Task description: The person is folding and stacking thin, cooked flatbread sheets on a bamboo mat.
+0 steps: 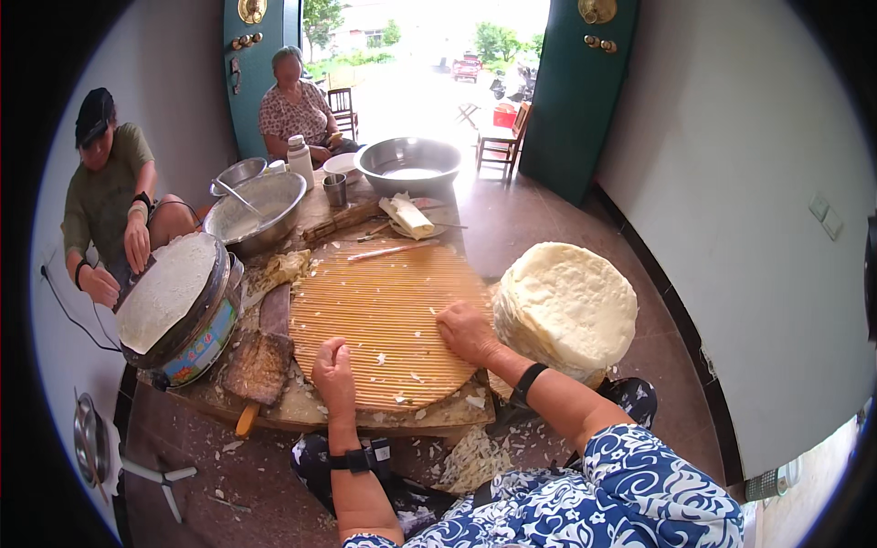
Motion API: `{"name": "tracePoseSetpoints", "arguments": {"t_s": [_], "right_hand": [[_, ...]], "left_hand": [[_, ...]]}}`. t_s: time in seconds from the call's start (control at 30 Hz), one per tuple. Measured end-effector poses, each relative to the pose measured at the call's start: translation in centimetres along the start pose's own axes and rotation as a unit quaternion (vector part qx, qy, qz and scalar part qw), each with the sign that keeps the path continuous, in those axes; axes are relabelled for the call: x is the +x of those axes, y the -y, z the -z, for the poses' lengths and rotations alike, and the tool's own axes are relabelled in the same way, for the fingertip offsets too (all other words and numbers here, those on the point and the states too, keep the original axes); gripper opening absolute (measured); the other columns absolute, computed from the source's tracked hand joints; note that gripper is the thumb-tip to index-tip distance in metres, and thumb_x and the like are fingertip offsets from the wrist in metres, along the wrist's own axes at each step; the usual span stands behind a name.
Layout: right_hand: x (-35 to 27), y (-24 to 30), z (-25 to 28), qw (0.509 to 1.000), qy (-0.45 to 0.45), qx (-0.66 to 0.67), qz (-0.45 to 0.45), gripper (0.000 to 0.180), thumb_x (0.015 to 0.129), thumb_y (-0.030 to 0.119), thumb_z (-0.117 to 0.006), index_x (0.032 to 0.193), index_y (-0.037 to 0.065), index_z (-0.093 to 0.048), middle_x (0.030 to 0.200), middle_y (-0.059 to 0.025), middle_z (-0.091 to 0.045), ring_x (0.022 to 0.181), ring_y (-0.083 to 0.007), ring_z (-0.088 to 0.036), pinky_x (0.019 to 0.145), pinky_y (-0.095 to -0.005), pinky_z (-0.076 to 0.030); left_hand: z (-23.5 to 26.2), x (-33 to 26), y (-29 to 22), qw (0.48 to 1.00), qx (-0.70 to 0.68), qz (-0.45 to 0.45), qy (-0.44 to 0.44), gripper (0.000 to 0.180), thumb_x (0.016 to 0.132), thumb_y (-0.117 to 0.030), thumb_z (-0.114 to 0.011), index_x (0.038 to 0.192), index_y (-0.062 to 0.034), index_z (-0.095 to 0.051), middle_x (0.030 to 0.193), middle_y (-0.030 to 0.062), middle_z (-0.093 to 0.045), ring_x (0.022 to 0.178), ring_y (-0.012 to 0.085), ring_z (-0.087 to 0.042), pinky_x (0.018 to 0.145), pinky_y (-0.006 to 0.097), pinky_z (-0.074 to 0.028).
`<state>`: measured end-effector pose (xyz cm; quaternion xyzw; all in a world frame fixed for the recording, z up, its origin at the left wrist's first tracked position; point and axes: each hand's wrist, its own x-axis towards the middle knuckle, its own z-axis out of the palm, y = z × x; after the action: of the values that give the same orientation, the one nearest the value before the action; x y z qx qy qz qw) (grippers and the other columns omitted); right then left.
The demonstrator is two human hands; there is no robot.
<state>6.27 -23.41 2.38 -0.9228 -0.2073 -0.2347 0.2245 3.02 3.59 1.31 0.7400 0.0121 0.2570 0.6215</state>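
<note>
The slatted round mat [384, 320] is set in the centre of the frame, laid flat on the wooden counter [301, 395]. The left hand [334, 370] is held at the mat's lower left edge, loosely clenched with the thumb uppermost. The right hand [466, 332] is rested at the mat's right side with its fingers bent inward; whether anything is grasped by them cannot be told.

The mat's surface is littered with pale scraps, and its upper part is crossed by a thin stick [393, 251]. Its right edge is closely flanked by a tall stack of pale round sheets [571, 306]. To the lower left, the counter is taken up by a flat brown tool with an orange handle [260, 365]. Farther left, a round griddle [219, 297] is covered by a pale sheet [169, 292], over which a capped co-worker [110, 183] is bent.

Above the mat, the counter is crowded by a metal bowl [251, 236] with a ladle, a white bottle [301, 163], a metal cup [335, 190], a wide basin [408, 173] and a pale folded bundle [407, 216]. A second person [297, 114] is seated behind, upper left of centre.

Large printed characters are carried on the griddle's blue and green label [201, 354].
</note>
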Motion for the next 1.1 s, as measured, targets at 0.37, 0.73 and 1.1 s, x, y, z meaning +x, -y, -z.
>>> {"name": "tracePoseSetpoints", "arguments": {"t_s": [0.37, 0.73, 1.1], "right_hand": [[-0.3, -0.7, -0.6, 1.000, 0.013, 0.005, -0.002, 0.012, 0.088, 0.011, -0.055, 0.093, 0.004, -0.063, 0.097, -0.0145, -0.065, 0.101, -0.0326, -0.058, 0.091, -0.0426, -0.047], [-0.3, -0.7, -0.3, 0.991, -0.083, 0.084, -0.057, 0.013, 0.086, 0.009, -0.057, 0.093, 0.001, -0.063, 0.096, -0.0186, -0.064, 0.098, -0.0364, -0.059, 0.088, -0.0437, -0.047], [-0.3, -0.3, -0.3, 0.998, -0.045, 0.030, -0.035, 0.011, 0.086, 0.012, -0.057, 0.084, 0.003, -0.062, 0.085, -0.0161, -0.063, 0.089, -0.0351, -0.059, 0.084, -0.0449, -0.047]], "left_hand": [[0.1, 0.0, 0.1, 0.987, -0.159, 0.023, -0.024, 0.013, 0.091, -0.004, -0.056, 0.100, 0.0007, -0.063, 0.081, -0.0001, -0.060, 0.073, 0.0059, -0.054, 0.064, 0.021, -0.045], [0.1, 0.4, 0.7, 0.994, -0.066, -0.058, -0.066, 0.011, 0.091, -0.006, -0.057, 0.095, 0.0015, -0.065, 0.087, 0.0018, -0.063, 0.079, 0.0104, -0.056, 0.073, 0.026, -0.046], [0.4, 0.4, 1.3, 0.996, -0.074, -0.041, -0.021, 0.012, 0.091, -0.004, -0.058, 0.100, 0.0004, -0.065, 0.085, 0.0008, -0.062, 0.078, 0.0089, -0.055, 0.070, 0.024, -0.045]]}}
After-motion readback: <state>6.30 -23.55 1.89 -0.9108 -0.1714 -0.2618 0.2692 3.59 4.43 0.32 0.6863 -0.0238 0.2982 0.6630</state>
